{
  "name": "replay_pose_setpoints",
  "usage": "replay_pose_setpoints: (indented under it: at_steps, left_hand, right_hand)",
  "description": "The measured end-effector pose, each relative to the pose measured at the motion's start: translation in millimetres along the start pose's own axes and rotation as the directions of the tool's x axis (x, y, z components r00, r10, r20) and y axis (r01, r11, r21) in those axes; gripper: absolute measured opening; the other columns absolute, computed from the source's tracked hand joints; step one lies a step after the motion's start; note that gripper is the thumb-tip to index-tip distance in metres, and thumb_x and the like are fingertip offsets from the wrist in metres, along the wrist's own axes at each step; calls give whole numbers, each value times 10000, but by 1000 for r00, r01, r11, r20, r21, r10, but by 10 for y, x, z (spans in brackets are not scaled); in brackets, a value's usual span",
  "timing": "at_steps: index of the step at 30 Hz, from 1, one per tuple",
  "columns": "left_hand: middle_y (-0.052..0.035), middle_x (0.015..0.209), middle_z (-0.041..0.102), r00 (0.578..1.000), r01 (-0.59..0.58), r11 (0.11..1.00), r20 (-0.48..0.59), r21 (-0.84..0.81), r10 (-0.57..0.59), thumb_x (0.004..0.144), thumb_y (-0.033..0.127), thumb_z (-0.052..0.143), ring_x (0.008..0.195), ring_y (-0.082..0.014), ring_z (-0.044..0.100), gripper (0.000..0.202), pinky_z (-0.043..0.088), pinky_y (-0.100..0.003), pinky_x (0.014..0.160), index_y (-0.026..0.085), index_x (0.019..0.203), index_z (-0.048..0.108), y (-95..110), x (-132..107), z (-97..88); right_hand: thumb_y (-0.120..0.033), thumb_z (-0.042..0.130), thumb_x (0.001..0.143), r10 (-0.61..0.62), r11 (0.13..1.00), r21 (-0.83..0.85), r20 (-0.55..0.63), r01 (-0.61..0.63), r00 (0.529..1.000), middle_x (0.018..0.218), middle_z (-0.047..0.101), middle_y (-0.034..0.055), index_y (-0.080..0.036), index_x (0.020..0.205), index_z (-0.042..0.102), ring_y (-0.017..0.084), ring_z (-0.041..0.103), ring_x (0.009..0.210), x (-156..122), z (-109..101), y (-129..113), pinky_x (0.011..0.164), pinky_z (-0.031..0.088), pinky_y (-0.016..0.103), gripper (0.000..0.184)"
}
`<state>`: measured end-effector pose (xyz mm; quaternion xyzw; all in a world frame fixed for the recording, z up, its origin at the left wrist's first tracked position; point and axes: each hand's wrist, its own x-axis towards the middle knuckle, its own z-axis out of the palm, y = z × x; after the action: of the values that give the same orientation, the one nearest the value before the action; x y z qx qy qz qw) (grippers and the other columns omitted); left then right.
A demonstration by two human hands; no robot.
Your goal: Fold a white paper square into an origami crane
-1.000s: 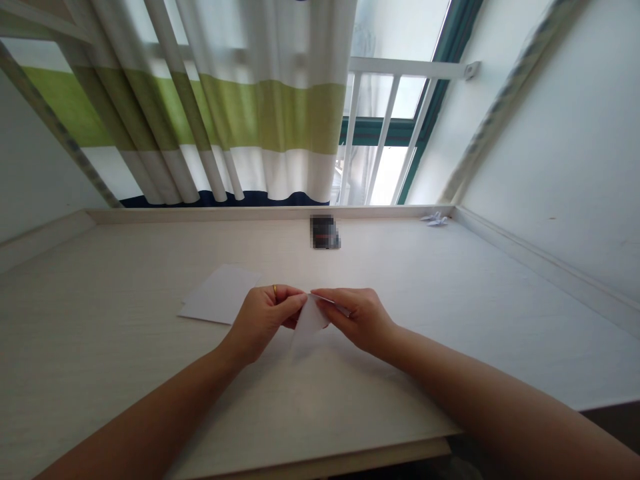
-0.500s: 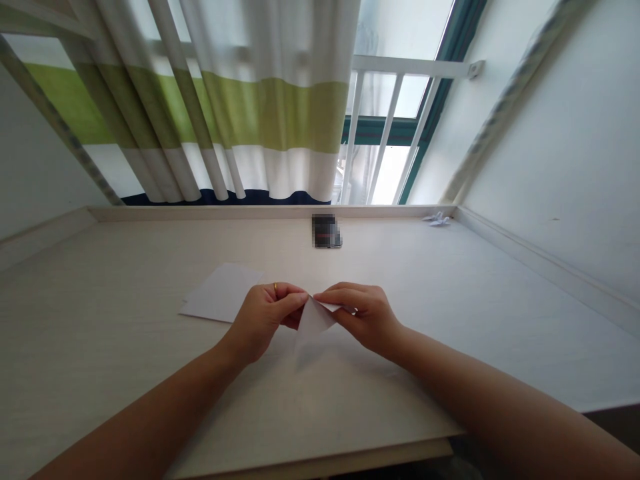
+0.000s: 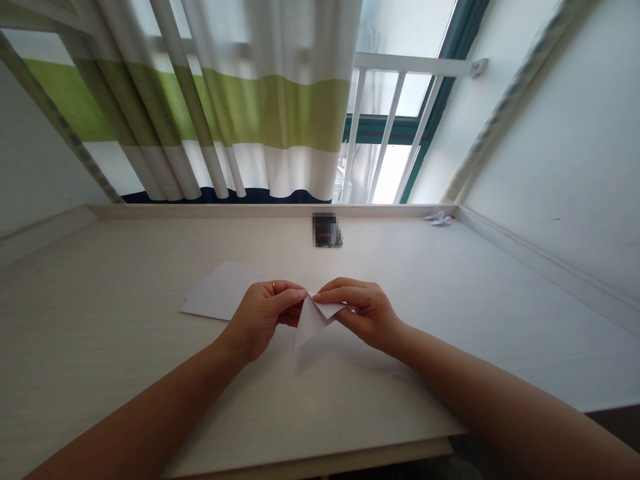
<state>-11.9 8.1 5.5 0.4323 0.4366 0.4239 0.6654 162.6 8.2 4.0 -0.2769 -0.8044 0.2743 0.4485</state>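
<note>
A folded piece of white paper [image 3: 311, 323] is held between my two hands above the desk, with a pointed flap hanging down. My left hand [image 3: 265, 313], with a gold ring on one finger, pinches its upper left corner between thumb and fingers. From the other side my right hand [image 3: 365, 310] grips the folded layers, its fingers on top and thumb below. Part of the paper is hidden behind the fingers. Beyond my left wrist lie flat white paper sheets [image 3: 217, 290], partly covered by that hand.
On the pale desk [image 3: 125, 360], a dark pixelated object [image 3: 326, 231] lies near the back ledge [image 3: 225, 212]. Small folded white paper pieces [image 3: 438, 219] rest in the far right corner. Behind are a curtain [image 3: 280, 113] and a white window railing [image 3: 415, 63].
My right fingers have shifted slightly on the paper, and more of the folded flap beside them shows. Both hands keep hold of it.
</note>
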Motion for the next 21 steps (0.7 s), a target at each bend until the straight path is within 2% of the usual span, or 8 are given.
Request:
replay_pose_setpoints:
  at_steps: [9,14,17,19,21]
  left_hand:
    - [-15,543,652,999,-23,1000,24,-13,23,639,292,650,523,-139,598,173,463,-257,538,122,667,631,19,-17,3]
    - [-4,555,660,999,-34,999,-10,13,34,607,274,696,513,-114,592,170,474,-228,534,119,647,636,10,-13,12]
    - [0,570,665,994,-97,993,-46,65,100,606,265,702,531,-109,597,162,485,-223,554,123,654,643,-7,-10,5]
    - [1,586,670,982,-162,979,-76,123,172,604,267,705,547,-107,598,160,490,-220,569,128,659,650,-17,-16,1]
    - [-1,594,672,970,-199,960,-98,196,221,607,279,701,555,-106,595,166,490,-215,572,130,667,658,-25,-25,2]
  right_hand:
    - [-7,462,702,-43,998,33,-40,44,998,854,645,63,-173,864,674,139,608,778,1,19,36,686,496,263,315]
    - [-4,454,689,-28,998,48,-22,29,999,875,638,59,-181,877,672,141,600,796,-7,11,28,708,485,270,337]
    - [-20,457,667,46,985,164,80,-59,996,937,617,77,-152,922,657,167,579,859,2,-36,-5,751,465,297,349]
    - [-90,476,706,139,945,267,186,-186,973,979,604,79,-151,937,643,180,561,905,16,-60,-27,779,448,313,291]
    - [-175,501,744,283,884,324,203,-337,937,928,614,64,-154,959,614,166,567,853,32,-59,-34,748,449,307,244]
